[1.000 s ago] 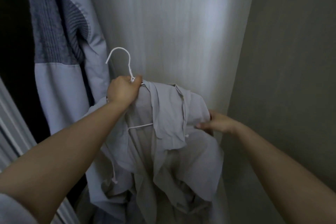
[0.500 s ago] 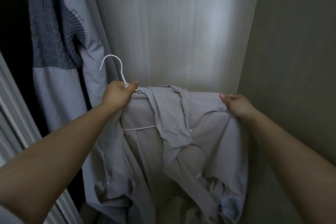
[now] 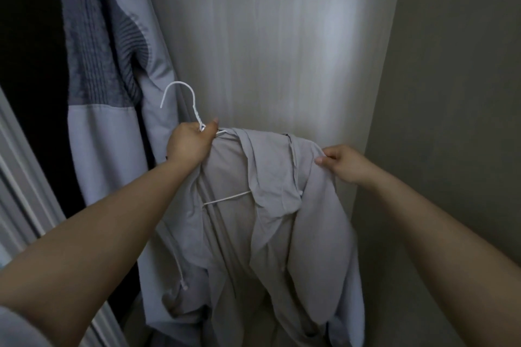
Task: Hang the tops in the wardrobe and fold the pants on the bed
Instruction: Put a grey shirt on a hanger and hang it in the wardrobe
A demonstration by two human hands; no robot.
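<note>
- The shirt (image 3: 282,205), a pale grey-beige top with a collar, is draped over a white wire hanger (image 3: 194,110) and held up in front of the wardrobe's pale inner wall (image 3: 267,36). It sits around the middle of the view, running down toward 6 o'clock.
- The left hand (image 3: 189,146) is clenched round the neck of the hanger, just under the hook, with the shirt's left shoulder bunched beneath it. The hook points up toward 11 o'clock and rests on nothing; no rail can be seen.
- The right hand (image 3: 346,163), at about 3 o'clock from the collar, pinches the shirt's right shoulder between thumb and fingers (image 3: 321,160), apparently pulling the cloth out over the hanger's end.
- Done, as far as can be judged: one garment, a grey and pale blue top (image 3: 104,93), already hangs at 10 o'clock, beside a dark opening. The shirt is mostly on its hanger.
- Not done: the shirt still looks untidy. The collar is folded over, the front hangs open and the lower part is crumpled in a heap near 6 o'clock. A stretch of the hanger's bottom wire shows through the open front.
- Left to do, in my judgement: settle the shoulders, hook the hanger onto the rail, then deal with any other tops.
- No pants and no bed are in view, so that half of the task cannot be judged.
</note>
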